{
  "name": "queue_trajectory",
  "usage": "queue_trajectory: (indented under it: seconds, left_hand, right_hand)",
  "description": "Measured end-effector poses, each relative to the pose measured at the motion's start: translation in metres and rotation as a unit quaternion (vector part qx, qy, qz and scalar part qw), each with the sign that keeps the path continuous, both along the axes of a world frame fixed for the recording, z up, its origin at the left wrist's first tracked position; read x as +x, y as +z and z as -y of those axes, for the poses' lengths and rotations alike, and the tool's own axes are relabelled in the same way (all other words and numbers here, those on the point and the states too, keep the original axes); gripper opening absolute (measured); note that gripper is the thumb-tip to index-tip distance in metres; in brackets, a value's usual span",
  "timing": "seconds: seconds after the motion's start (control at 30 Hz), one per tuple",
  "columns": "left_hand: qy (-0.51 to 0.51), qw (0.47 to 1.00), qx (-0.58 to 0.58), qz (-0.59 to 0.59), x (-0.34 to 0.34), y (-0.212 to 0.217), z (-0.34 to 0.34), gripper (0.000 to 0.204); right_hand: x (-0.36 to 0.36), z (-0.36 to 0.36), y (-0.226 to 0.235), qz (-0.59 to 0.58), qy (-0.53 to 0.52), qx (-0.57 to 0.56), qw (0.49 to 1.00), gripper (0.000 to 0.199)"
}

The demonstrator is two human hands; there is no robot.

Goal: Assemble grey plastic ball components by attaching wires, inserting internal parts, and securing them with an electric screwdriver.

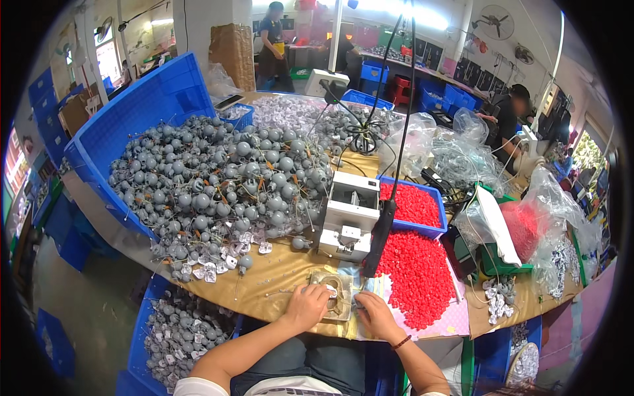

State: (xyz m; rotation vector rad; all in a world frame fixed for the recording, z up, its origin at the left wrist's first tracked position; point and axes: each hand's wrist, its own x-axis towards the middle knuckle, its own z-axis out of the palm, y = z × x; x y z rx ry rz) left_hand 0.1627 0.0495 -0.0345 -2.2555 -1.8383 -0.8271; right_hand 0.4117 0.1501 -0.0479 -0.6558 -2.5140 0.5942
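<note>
My left hand [307, 307] rests at the left side of a square, beige block [339, 311] with a round recess, near the table's front edge. Its fingertips are closed on a small white plastic piece [331, 291] over the recess. To the right of the block, my right hand [378, 317] is curled with fingertips together at the table; whatever it may hold is too small to make out. Just beyond the block stands a white-grey bench machine [349, 218]. A heap of small red plastic parts [416, 277] lies beside my right hand.
Grey bulb-shaped parts with wires [224, 178] spill from a tipped blue crate [142, 109] on the left. A blue tray [432, 231] holds more red parts. A black power strip [381, 237] hangs by the machine. Plastic bags [462, 155] and co-workers [512, 125] are farther off.
</note>
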Motion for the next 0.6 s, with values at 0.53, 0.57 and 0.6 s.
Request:
queue_trajectory:
  seconds: [0.53, 0.57, 0.6]
  left_hand:
    - [-0.004, 1.000, -0.010, 0.002, -0.004, 0.006, 0.005, 0.040]
    - [-0.003, 1.000, -0.012, 0.005, -0.003, 0.003, 0.006, 0.041]
    - [-0.003, 1.000, -0.008, 0.006, -0.004, 0.004, 0.004, 0.041]
  right_hand:
    - [-0.032, -0.006, -0.019, -0.308, -0.159, -0.401, 0.848, 0.035]
    - [-0.038, -0.007, -0.016, -0.336, -0.140, -0.448, 0.817, 0.036]
    - [-0.045, -0.010, -0.011, -0.366, -0.121, -0.489, 0.782, 0.037]
